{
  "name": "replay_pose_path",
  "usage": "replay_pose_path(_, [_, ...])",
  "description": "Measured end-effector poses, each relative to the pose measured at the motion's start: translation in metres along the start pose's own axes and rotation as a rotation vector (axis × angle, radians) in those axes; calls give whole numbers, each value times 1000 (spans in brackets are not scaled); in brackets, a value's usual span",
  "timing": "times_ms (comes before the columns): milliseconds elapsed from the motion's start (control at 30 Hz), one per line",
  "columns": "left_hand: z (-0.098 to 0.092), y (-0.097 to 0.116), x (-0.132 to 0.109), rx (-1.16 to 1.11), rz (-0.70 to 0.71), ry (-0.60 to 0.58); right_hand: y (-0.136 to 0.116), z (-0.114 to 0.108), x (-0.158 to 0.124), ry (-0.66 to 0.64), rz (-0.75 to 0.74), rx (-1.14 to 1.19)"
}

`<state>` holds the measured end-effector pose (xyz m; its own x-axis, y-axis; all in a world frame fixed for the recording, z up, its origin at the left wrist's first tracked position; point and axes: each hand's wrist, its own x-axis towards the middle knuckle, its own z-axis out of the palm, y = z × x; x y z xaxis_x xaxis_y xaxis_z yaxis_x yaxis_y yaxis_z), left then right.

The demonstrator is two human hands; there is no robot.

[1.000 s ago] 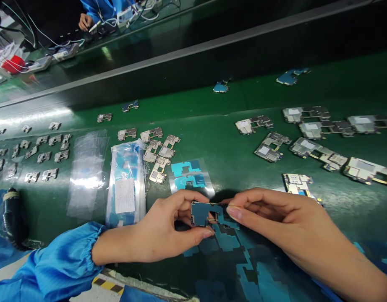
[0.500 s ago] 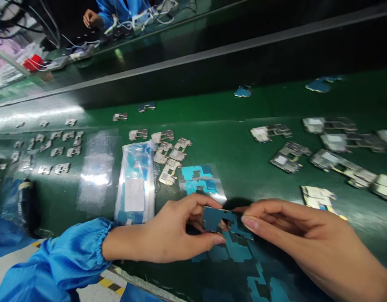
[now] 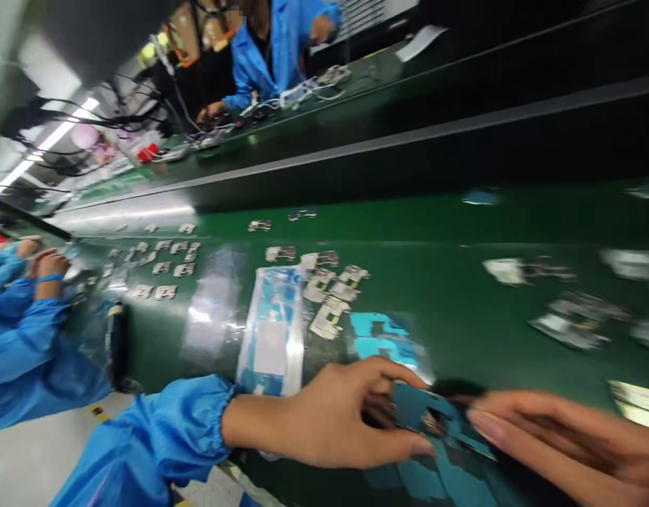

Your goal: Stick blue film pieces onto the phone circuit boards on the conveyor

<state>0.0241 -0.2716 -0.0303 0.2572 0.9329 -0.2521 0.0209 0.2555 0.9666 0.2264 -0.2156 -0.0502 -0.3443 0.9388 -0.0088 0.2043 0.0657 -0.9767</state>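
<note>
Between my two hands is a small circuit board (image 3: pixel 413 404), its upper face covered in blue film and a cutout near its middle. My left hand (image 3: pixel 345 415) grips the board's left end, thumb below and fingers above. At the other end, the thumb and fingers of my right hand (image 3: pixel 572 436) close on the board; motion blurs that hand. Just beyond lies a clear sheet with bright blue film pieces (image 3: pixel 380 345). Under the hands, darker blue film pieces (image 3: pixel 422 482) are partly covered.
Several bare circuit boards (image 3: pixel 327 317) lie beside a plastic bag of blue films (image 3: pixel 272 345). More boards (image 3: pixel 570 320) spread to the right and far left. A black-handled tool (image 3: pixel 116 341) lies left. Co-workers in blue sleeves (image 3: pixel 34 331) sit at left and across the bench.
My view has swung up and left, so the bench contents appear lower and farther right. More of the co-workers shows. Both hands still hold the circuit board.
</note>
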Motion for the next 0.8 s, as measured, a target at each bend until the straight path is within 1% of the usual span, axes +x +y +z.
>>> replay_pose_path(33, [-1, 2, -2, -18, -19, 6, -2, -10, 0, -2, 76, -14])
replay_pose_path(67, [-2, 3, -3, -34, -49, 7, -5, -17, 1, -32, 163, -13])
replay_pose_path(133, [-3, 4, -3, -57, -109, 4, -9, -27, 7, -136, 312, 17])
replay_pose_path(200, [-2, 5, -3, -60, -140, 4, -13, -30, 12, -215, 380, 34])
replay_pose_path(300, [-1, 4, -4, -45, -128, 9, -18, -27, 13, -219, 401, 58])
replay_pose_path(467, [-1, 7, -4, -26, -97, 26, -26, -21, 8, -103, 441, 112])
replay_pose_path(500, [-1, 8, -4, -27, -97, 27, -26, -21, 9, -103, 442, 115])
replay_pose_path(633, [0, 8, -4, -17, -107, 39, -23, -23, 14, -194, 424, 150])
replay_pose_path(800, [0, 5, -5, 6, -119, 38, -18, -25, 13, -184, 430, 140])
